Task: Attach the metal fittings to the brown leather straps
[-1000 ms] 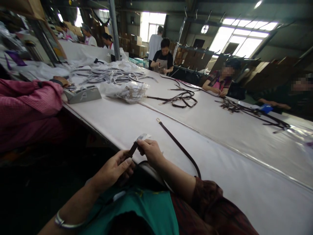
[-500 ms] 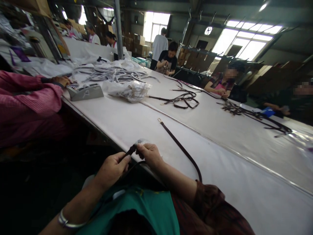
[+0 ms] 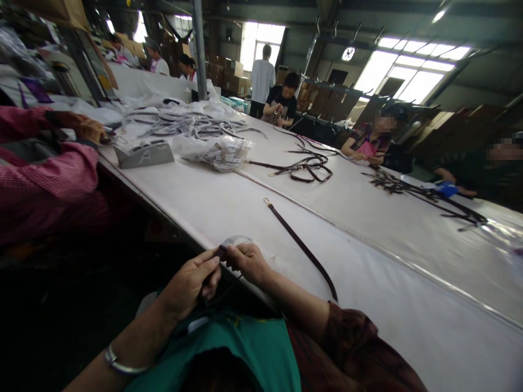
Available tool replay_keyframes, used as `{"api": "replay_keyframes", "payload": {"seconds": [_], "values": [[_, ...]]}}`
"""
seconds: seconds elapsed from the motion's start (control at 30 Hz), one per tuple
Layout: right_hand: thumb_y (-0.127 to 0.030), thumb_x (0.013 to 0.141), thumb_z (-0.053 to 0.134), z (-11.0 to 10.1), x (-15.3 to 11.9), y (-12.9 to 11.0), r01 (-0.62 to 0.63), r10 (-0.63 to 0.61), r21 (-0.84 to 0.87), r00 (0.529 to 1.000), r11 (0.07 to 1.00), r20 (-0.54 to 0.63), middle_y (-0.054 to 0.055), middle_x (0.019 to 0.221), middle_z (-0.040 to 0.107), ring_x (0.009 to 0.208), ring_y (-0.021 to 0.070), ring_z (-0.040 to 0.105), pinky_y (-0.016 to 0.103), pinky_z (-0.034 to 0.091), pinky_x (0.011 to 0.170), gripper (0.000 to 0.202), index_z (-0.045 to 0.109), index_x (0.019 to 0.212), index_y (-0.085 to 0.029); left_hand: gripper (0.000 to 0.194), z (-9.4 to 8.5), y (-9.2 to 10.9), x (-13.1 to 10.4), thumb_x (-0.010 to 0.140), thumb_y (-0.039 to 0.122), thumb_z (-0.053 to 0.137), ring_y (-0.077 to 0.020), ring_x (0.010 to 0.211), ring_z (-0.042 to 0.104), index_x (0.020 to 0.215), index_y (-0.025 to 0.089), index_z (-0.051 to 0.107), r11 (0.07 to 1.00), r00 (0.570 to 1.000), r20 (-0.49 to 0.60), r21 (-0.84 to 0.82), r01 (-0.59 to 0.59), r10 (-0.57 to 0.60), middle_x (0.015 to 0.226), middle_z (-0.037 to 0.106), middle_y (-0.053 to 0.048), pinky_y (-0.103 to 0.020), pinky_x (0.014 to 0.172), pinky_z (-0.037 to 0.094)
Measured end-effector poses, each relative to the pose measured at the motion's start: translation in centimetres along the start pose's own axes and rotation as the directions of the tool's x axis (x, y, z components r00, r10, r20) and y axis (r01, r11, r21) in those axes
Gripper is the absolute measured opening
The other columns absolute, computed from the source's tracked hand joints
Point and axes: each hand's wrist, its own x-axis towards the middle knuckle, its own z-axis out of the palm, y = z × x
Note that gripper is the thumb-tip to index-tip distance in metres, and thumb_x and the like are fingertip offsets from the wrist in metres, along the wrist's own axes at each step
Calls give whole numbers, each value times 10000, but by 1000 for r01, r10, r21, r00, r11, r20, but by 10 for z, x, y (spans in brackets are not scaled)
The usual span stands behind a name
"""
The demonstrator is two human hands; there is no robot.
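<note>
Head view: left hand (image 3: 191, 284) and right hand (image 3: 250, 263) closer together than before; both pinching the dark strap (image 3: 222, 252).

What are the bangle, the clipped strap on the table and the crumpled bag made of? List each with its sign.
Bangle: polished metal, by its silvery highlights.
Strap: smooth dark brown leather or imitation, by its even, faintly sheeny face; which, I can't tell.
Bag: probably thin, glossy plastic film, by its see-through creases.

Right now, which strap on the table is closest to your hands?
The dark strap lying alone, gold clip at its far end; the other straps lie bunched farther away.
</note>
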Motion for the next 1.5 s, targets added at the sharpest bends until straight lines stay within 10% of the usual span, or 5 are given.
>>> {"api": "replay_keyframes", "payload": {"seconds": [0.27,0.83,1.03,1.17,1.5], "values": [[-383,864,658,-7,-7,-25,291,-503,-616,840,732,-201,36,850,654,687,147,560,272,435,679,214,649,961,-192,544,-1,-9,5,849,429,592,-77,410,374,1314,146,580,960,959,-231,261,-103,165,560,492,70,-193,388,302],[-205,895,555,17,-1,-25,344,-545,-912,819,222,176,56,774,629,689,196,554,330,347,603,109,587,794,-184,263,-7,-13,9,934,349,416,-233,701,623,839,183,597,398,891,-74,909,-125,448,761,658,-81,-330,646,393],[-227,954,466,19,-5,-15,423,-564,-809,813,408,141,49,756,615,686,171,545,296,389,639,201,573,788,-186,327,-12,-6,10,896,481,534,-91,429,359,739,198,484,964,970,-173,233,-127,170,554,420,55,-229,446,305],[-204,932,487,18,-4,-13,420,-543,-631,840,652,-2,24,751,610,697,143,566,251,407,651,156,573,803,-193,202,-17,-5,6,823,325,656,-97,577,524,940,174,590,977,997,-19,-200,-73,71,734,577,10,-213,556,454],[-197,865,565,38,31,-56,441,-471,-504,879,743,75,-18,704,578,646,119,510,231,369,614,101,606,773,-199,651,-64,-8,-36,921,420,624,-182,707,656,1478,232,344,960,973,108,174,-220,204,879,709,-61,-325,724,521]]}}
